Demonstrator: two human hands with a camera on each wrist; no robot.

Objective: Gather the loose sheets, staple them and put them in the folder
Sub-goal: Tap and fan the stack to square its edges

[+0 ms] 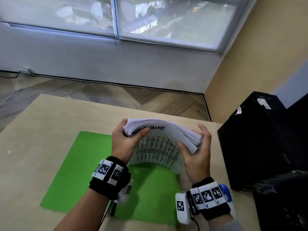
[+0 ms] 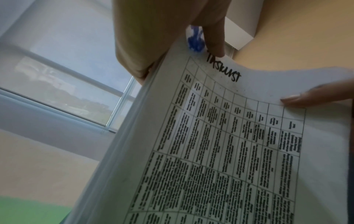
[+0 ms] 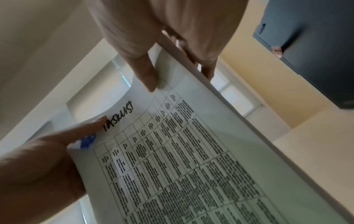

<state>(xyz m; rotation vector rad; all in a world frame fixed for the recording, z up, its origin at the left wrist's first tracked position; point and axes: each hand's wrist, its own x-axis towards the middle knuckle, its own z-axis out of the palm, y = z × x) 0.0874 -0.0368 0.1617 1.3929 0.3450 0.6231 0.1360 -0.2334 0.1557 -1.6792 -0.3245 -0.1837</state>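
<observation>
- Two hands hold the sheets (image 1: pixel 160 144) above the green folder (image 1: pixel 83 164) on the bench (image 1: pixel 33 130);
- left hand (image 1: pixel 124 144) fingers pinch one edge; right hand (image 1: pixel 196 155) fingers curl round the opposite edge, probably squaring the stack for stapling.

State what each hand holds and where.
Stack of sheets: left hand pinches its top left corner; right hand grips its right edge.
</observation>
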